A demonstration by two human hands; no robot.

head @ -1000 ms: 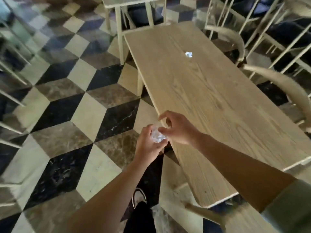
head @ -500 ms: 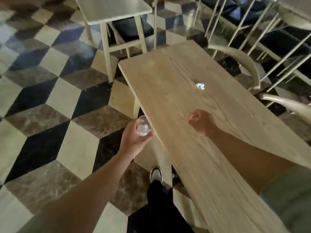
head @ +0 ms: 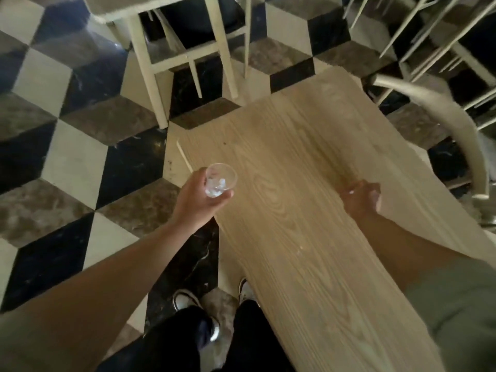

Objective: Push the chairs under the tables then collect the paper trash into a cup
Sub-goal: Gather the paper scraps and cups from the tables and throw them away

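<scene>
Over grainy wooden table (head: 308, 237), clear round cup (head: 221, 180).

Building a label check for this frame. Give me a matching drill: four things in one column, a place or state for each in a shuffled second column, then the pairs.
Things:
1. cup
2. right hand
3. wooden table
4. curved chair back

Places or states:
A. beyond the table's right edge
B. closed over the tabletop with a white scrap showing at the fingers
C. held in the left hand, white paper bits inside
D. bare wood grain under both forearms

Pairs: 1-C, 2-B, 3-D, 4-A
</scene>
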